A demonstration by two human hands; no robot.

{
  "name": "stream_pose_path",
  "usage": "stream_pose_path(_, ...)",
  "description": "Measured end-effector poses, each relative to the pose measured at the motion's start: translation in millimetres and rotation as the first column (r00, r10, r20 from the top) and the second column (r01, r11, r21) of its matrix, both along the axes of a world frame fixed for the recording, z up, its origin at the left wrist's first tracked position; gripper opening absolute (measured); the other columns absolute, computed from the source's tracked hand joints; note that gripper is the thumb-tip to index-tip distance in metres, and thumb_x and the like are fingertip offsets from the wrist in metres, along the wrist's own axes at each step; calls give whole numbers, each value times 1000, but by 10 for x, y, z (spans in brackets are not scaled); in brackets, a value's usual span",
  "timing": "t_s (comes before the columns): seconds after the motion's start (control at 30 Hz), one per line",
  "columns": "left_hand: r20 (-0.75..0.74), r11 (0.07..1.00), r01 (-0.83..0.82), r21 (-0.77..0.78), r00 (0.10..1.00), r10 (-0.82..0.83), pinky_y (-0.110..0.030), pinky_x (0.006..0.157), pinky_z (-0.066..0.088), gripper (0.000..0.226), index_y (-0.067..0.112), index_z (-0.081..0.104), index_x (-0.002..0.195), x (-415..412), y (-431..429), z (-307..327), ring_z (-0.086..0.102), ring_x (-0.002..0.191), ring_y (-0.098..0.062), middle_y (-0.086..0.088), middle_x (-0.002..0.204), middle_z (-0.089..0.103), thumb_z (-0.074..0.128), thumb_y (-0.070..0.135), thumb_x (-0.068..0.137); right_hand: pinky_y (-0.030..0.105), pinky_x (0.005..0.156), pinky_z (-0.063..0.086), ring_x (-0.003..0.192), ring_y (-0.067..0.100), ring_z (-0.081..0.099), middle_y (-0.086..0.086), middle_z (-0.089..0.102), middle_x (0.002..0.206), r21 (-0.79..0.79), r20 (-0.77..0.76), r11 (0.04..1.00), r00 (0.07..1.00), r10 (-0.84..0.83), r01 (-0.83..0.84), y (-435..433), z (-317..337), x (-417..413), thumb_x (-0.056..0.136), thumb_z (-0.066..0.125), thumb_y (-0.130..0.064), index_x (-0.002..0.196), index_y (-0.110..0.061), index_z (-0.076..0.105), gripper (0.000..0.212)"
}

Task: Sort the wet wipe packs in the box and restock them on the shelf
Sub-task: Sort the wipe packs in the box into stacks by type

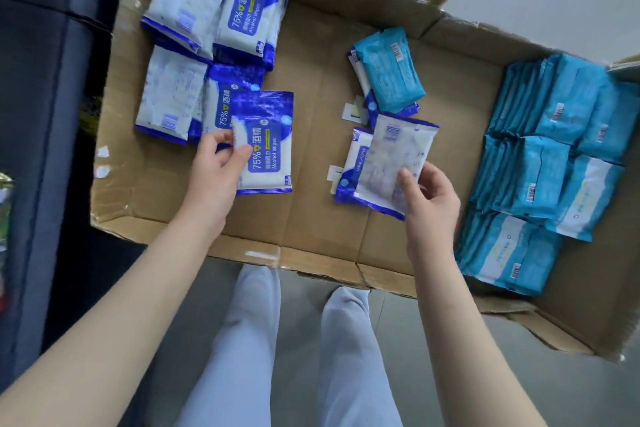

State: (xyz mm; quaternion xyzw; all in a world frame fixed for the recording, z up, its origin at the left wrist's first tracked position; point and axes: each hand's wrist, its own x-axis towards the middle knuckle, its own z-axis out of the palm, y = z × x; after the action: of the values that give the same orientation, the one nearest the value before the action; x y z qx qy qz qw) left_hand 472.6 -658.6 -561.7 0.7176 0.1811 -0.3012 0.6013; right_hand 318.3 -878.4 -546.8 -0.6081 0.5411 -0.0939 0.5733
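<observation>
The front-up wipe pack (268,149) and the back-up wipe pack (393,163) were both held inside the cardboard box (311,255), one in each hand.
The left hand (218,166) pinched the front-up wipe pack by its left edge, thumb on top; the right hand (431,199) gripped the back-up wipe pack at its near corner, thumb on its face; just beyond the left grip lay the blue pile (194,21); partly under the right-held pack lay another blue pack (351,163); a teal pack (391,69) lay farther beyond; well right of that grip stood the teal rows (554,166).

One head-worn wide-angle camera faces steeply downward, close above the open cardboard box (311,97) at arm's reach.
</observation>
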Motion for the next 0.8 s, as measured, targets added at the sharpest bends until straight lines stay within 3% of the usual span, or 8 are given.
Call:
stream_pose_path(0.17, 139, 993, -10, 118, 990, -6, -12, 57, 52, 13, 39, 49, 101, 442, 486, 10, 70, 88, 2, 14, 98, 71, 59, 30, 98, 28, 74, 57, 88, 18, 65, 15, 71, 104, 213, 88, 974, 994, 57, -75, 573, -83, 773, 93, 65, -12, 108, -8, 68, 15)
stream_pose_path(0.27, 206, 979, -5, 205, 978, -38, -12, 59, 51, 13, 33, 48, 110, 779, 685, -134, 69, 89, 1, 11, 107, 68, 54, 29, 100, 34, 83, 57, 92, 17, 66, 6, 71, 101, 211, 84, 964, 986, 147, -161, 928, -233, 1234, 93, 66, -14, 107, -15, 64, 14)
stream_pose_path(0.37, 261, 903, 116, 413, 935, -239, -21, 79, 53, 34, 21, 44, 132, 1026, 834, -271, 62, 107, -7, -2, 130, 59, 52, 20, 100, 43, 86, 58, 95, 14, 66, -4, 68, 100, 182, 23, 954, 971, 239, -239, 1206, -380, 1588, 93, 65, -19, 100, -25, 59, 12)
stream_pose_path(0.43, 309, 783, 191, 592, 844, -439, -20, 96, 41, 55, 15, 34, 147, 1078, 883, -314, 48, 126, -15, -9, 148, 40, 56, 12, 97, 42, 84, 58, 92, 15, 67, -6, 67, 97, 146, -19, 950, 959, 282, -276, 1316, -468, 1748, 92, 66, -20, 97, -26, 57, 12)
stream_pose_path(0.5, 311, 635, 255, 729, 703, -639, -23, 108, 28, 62, 13, 30, 151, 1078, 902, -362, 33, 140, -24, -13, 156, 27, 57, 9, 96, 29, 77, 56, 84, 15, 65, -4, 66, 92, 100, -58, 950, 952, 301, -295, 1374, -543, 1862, 90, 68, -20, 96, -24, 57, 13)
stream_pose_path(0.57, 245, 516, 310, 798, 614, -750, -33, 116, 23, 56, 13, 35, 151, 1095, 898, -414, 26, 144, -29, -12, 160, 22, 53, 10, 98, 9, 60, 44, 72, 7, 59, -7, 61, 82, 37, -113, 946, 939, 324, -322, 1398, -591, 1934, 88, 69, -23, 94, -24, 56, 15)
stream_pose_path(0.67, 210, 498, 356, 791, 606, -767, -41, 117, 24, 52, 13, 36, 151, 1160, 880, -470, 24, 145, -30, -10, 162, 19, 50, 11, 100, 16, 54, 38, 67, 4, 52, -11, 55, 75, -54, -208, 923, 908, 363, -381, 1411, -634, 1964, 87, 70, -28, 92, -25, 54, 17)
stream_pose_path(0.8, 246, 522, 332, 785, 607, -756, -38, 118, 23, 51, 12, 38, 149, 1186, 844, -465, 25, 146, -30, -11, 161, 19, 51, 10, 100, 27, 70, 41, 84, 14, 57, -2, 59, 93, -62, -230, 921, 903, 362, -385, 1389, -625, 1956, 87, 70, -31, 109, -21, 50, 31)
